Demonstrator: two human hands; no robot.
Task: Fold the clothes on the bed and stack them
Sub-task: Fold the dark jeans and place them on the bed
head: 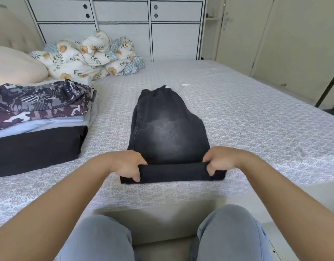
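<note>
A pair of faded black jeans (166, 125) lies lengthwise on the bed (256, 129), waistband at the far end. Its near end is turned up into a narrow fold along the bed's front edge. My left hand (127, 164) grips the left end of that fold, fingers curled round the cloth. At the right end my right hand (219, 160) pinches the same fold. To the left a stack of folded clothes (36, 125) rests on the bed: a black garment at the bottom, pale blue above it, a purple camouflage piece on top.
A crumpled floral quilt (90, 57) and a cream pillow (13, 65) lie at the head of the bed. A small white object (185, 85) sits beyond the jeans. White drawers (121, 19) stand behind. My knees in grey trousers (98, 240) are against the bed's front edge.
</note>
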